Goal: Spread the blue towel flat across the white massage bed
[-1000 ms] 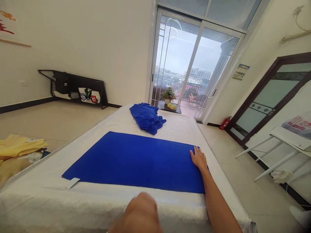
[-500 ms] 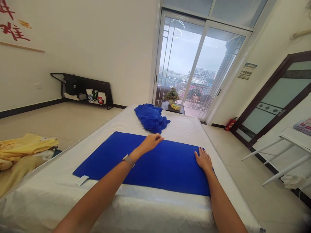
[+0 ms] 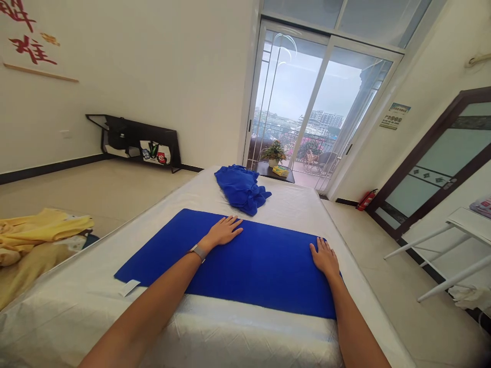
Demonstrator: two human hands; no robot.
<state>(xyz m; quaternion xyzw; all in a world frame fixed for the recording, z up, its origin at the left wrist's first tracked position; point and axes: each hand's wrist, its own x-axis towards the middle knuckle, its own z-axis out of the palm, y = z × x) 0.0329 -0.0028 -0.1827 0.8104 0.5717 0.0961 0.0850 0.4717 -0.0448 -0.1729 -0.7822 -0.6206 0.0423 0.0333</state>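
Note:
A blue rectangular cloth [image 3: 261,266] lies flat across the near part of the plastic-covered mattress [image 3: 291,202]. From its left near corner a white tag [image 3: 129,288] sticks out. My left hand [image 3: 223,231], with a watch on the wrist, rests palm down near the cloth's far edge, fingers spread. At the far right corner my right hand [image 3: 325,257] lies flat, fingers apart. Neither hand holds anything. Beyond the cloth is a crumpled blue fabric heap [image 3: 241,189].
A pile of yellow and tan clothes [image 3: 42,240] sits left of the mattress. Behind its far end stands a small dark table [image 3: 264,168] with a potted plant [image 3: 275,152]. At right are a white table [image 3: 466,225] and a fire extinguisher [image 3: 366,200].
My left hand has gone from bent, pinched-looking fingers to lying flat and spread on the cloth, slightly further left. My right hand stays at the right corner. The view has shifted slightly.

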